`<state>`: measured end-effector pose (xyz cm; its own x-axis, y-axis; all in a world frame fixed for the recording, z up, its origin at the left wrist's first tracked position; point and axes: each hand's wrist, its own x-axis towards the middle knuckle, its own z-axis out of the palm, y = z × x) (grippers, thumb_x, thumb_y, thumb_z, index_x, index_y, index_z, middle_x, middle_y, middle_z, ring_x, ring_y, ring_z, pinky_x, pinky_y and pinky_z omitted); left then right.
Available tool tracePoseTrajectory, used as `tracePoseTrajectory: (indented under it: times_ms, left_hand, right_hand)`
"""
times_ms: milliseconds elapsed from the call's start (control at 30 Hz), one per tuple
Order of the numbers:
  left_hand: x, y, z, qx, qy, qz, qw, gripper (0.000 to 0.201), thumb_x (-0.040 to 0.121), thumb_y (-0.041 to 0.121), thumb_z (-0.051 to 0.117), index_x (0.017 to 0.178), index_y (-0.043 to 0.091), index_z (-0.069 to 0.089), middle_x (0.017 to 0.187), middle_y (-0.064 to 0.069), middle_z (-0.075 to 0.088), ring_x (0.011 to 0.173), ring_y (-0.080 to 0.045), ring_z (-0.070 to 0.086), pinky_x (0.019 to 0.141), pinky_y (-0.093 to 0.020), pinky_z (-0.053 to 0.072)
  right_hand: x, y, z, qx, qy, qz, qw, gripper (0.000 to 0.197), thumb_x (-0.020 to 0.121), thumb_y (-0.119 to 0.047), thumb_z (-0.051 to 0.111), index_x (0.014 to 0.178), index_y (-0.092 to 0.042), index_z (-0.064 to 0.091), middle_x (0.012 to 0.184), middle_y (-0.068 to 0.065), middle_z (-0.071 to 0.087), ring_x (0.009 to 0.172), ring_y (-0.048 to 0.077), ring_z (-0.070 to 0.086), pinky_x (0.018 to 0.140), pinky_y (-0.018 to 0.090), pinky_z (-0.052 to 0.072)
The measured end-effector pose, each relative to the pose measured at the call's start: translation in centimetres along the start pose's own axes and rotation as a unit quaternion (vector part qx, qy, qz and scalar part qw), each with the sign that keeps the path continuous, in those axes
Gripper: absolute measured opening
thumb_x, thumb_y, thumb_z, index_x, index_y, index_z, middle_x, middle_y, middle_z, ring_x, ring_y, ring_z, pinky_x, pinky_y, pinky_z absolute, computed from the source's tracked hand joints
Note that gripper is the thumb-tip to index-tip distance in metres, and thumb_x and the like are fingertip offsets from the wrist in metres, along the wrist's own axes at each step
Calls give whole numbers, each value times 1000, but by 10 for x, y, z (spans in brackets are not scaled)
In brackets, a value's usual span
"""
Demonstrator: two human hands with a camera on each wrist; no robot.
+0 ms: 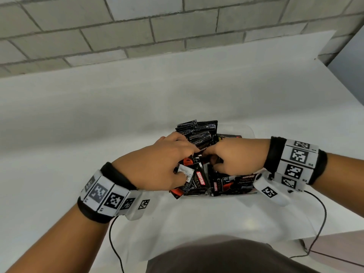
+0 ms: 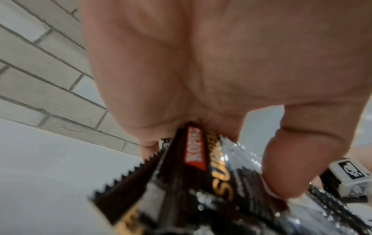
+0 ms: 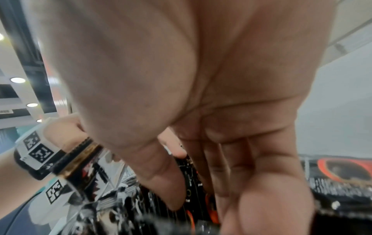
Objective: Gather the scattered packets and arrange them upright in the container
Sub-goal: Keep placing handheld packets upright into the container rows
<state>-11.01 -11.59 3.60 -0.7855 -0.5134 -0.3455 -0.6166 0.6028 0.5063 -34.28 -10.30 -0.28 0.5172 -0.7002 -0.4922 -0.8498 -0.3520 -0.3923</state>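
A clear plastic container (image 1: pixel 249 130) on the white table holds many black Kopiko packets. Several stand upright in a tight row at its far side (image 1: pixel 199 131); others lie tumbled at the near side (image 1: pixel 230 185). Both hands are down in the pile. My left hand (image 1: pixel 188 161) grips a small bunch of packets (image 2: pixel 203 173) between thumb (image 2: pixel 286 167) and fingers. My right hand (image 1: pixel 211 160) reaches in from the right, its thumb (image 3: pixel 161 178) and fingers either side of a black packet (image 3: pixel 189 181), pinching it. Fingertips are partly hidden among the packets.
The white table (image 1: pixel 98 119) runs back to a grey brick wall (image 1: pixel 137 32); its right edge (image 1: pixel 338 234) lies close to the right wrist. Thin black cables (image 1: pixel 113 243) hang from both wrist bands toward my body.
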Motion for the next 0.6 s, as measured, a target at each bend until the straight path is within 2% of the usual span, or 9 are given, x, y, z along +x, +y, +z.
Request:
tracePoseTrajectory:
  times_ms: [33, 100, 167, 233, 300, 367, 400, 467, 600]
  left_hand:
    - [-1, -2, 0, -7, 10, 3, 1000, 35, 80, 29, 55, 98, 56, 40, 137, 17, 53, 134, -3, 30, 105, -22, 33]
    - [-7, -7, 0, -31, 43, 3, 999, 41, 87, 24, 62, 118, 48, 54, 126, 19, 55, 125, -1, 39, 98, -14, 35]
    - [-13, -11, -4, -82, 97, -17, 992, 32, 91, 19, 67, 121, 31, 61, 108, 16, 62, 103, -4, 56, 86, -23, 47]
    - [-18, -15, -7, -157, 167, -32, 973, 12, 94, 21, 68, 101, 27, 60, 86, 7, 68, 76, -11, 63, 69, -35, 52]
    - [-20, -17, -8, -222, 221, -57, 948, 13, 93, 35, 66, 95, 26, 57, 83, 1, 70, 73, -21, 64, 69, -41, 51]
    - [-19, -16, -7, -306, 228, -69, 922, 21, 92, 42, 66, 102, 23, 60, 93, -3, 74, 81, -27, 71, 77, -50, 58]
    - [-17, -13, -5, -367, 218, -67, 902, 23, 95, 37, 69, 108, 20, 61, 97, -7, 75, 82, -32, 74, 75, -56, 60]
    - [-14, -4, -2, -485, 193, -63, 850, 26, 97, 23, 63, 121, 12, 58, 99, -16, 76, 78, -42, 75, 63, -56, 63]
    - [-5, 8, 4, -601, 168, -35, 780, 37, 99, 13, 55, 135, 11, 48, 106, -30, 71, 73, -49, 73, 53, -45, 61]
  right_hand:
    - [0, 0, 2, 7, -4, 3, 1000, 14, 93, -18, 53, 104, -15, 61, 82, 5, 70, 70, 21, 62, 72, 40, 54]
    - [-1, -1, 3, 28, -7, 9, 1000, 17, 94, -19, 53, 107, -19, 63, 81, 5, 71, 67, 16, 63, 72, 39, 54]
    - [-5, 0, 0, 49, 8, 12, 999, 25, 95, -22, 54, 115, -28, 67, 88, 0, 74, 70, 12, 65, 72, 34, 54]
    - [-11, 1, -8, 75, 38, 14, 996, 27, 97, -24, 56, 119, -31, 70, 100, -8, 75, 72, 6, 66, 73, 27, 55]
    - [-19, -1, -19, 109, 75, 16, 991, 24, 100, -25, 57, 119, -30, 71, 97, -21, 72, 64, -3, 64, 63, 11, 48]
    - [-26, -8, -32, 172, 130, 9, 977, 19, 100, -25, 60, 113, -31, 72, 82, -28, 70, 62, -7, 63, 62, 7, 45]
    - [-30, -12, -37, 226, 160, 1, 961, 16, 99, -25, 61, 110, -29, 72, 83, -24, 72, 61, -2, 65, 63, 12, 49]
    - [-36, -22, -45, 342, 218, -22, 914, 11, 96, -26, 66, 103, -18, 71, 81, -10, 75, 60, 12, 67, 59, 25, 55]
    - [-33, -35, -38, 453, 278, -19, 847, 44, 66, -33, 86, 95, -10, 63, 76, 9, 70, 59, 20, 66, 55, 34, 59]
